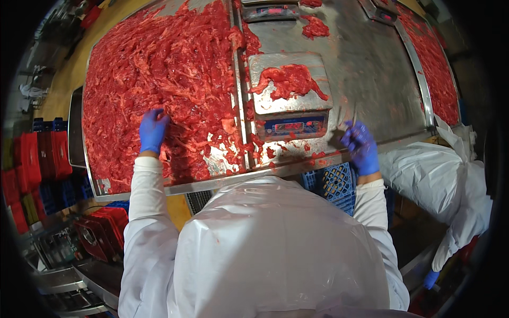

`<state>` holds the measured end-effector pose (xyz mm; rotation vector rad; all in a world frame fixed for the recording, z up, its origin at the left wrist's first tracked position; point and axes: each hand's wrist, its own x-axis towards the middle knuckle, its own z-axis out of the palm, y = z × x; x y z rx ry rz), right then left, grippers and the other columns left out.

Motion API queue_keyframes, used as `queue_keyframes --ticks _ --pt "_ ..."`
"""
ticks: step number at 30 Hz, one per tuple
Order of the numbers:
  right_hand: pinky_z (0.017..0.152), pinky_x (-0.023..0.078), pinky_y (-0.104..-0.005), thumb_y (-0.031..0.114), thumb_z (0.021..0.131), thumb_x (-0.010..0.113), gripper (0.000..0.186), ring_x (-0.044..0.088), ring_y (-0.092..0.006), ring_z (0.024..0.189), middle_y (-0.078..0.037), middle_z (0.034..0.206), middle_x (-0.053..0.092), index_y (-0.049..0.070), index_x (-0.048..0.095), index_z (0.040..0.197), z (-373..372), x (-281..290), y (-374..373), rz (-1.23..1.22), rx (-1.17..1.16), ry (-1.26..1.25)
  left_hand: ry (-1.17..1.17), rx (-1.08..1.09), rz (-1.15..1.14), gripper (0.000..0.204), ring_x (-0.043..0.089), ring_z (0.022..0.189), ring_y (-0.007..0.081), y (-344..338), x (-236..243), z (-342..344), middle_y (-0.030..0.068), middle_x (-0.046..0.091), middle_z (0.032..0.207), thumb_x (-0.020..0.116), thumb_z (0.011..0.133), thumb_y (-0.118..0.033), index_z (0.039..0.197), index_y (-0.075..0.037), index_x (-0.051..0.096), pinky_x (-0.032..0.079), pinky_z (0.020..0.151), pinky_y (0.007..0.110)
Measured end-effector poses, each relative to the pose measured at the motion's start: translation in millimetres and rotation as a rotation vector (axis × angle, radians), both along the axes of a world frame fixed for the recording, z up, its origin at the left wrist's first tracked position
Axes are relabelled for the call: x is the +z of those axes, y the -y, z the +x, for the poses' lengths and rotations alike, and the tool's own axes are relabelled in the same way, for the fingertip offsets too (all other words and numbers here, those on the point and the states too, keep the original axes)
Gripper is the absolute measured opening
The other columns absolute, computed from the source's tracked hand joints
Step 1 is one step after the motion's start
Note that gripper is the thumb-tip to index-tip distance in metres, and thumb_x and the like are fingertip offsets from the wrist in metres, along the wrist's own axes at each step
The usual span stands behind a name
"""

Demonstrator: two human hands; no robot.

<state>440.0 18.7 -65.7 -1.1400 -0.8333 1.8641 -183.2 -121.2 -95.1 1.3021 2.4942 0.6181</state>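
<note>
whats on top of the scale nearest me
A spread-out piece of raw red meat lies on its metal plate, with the plate's surface showing around it. Whatever lies directly beneath the meat is covered and cannot be seen.

Yellow floor [66, 90], stacked red crates [53, 153]

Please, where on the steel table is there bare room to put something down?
The widest bare steel lies between the near scale and the right-hand metal rail; the right hand is at its near edge. Crowded: the meat pile at left, and the scale's plate, carrying a meat piece.
</note>
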Motion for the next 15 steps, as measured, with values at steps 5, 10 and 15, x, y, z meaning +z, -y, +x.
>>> queue_keyframes --ticks 5,10,15 --pt "0.076 0.06 -0.0316 0.024 0.101 0.069 0.027 0.069 -0.0166 0.075 -0.007 0.088 0.07 -0.001 0.072 0.111 -128 73 -33 0.085 0.238 0.032 0.049 -0.436 0.324 0.027 0.07 0.108 0.032 -119 54 147 0.0138 0.071 0.114 0.075 0.088 -0.019 0.11 -0.004 0.077 0.055 0.093 0.04" --pt "0.067 0.056 -0.0304 0.018 0.097 0.073 0.02 0.067 -0.0151 0.068 -0.007 0.083 0.07 -0.001 0.07 0.101 -158 19 -43 0.165 0.555 0.273 0.011 -0.816 0.135 0.022 0.068 0.109 0.0352 -129 52 239 0.0145 0.07 0.114 0.072 0.089 -0.019 0.106 -0.006 0.076 0.055 0.094 0.044" --pt "0.073 0.058 -0.0307 0.015 0.094 0.077 0.02 0.067 -0.0144 0.073 -0.006 0.086 0.071 -0.001 0.069 0.104 -126 19 -4 0.02 0.405 0.36 0.269 -0.476 0.328 0.023 0.068 0.112 0.0303 -68 10 186 0.0145 0.07 0.117 0.071 0.087 -0.005 0.109 -0.003 0.075 0.053 0.1 0.04"
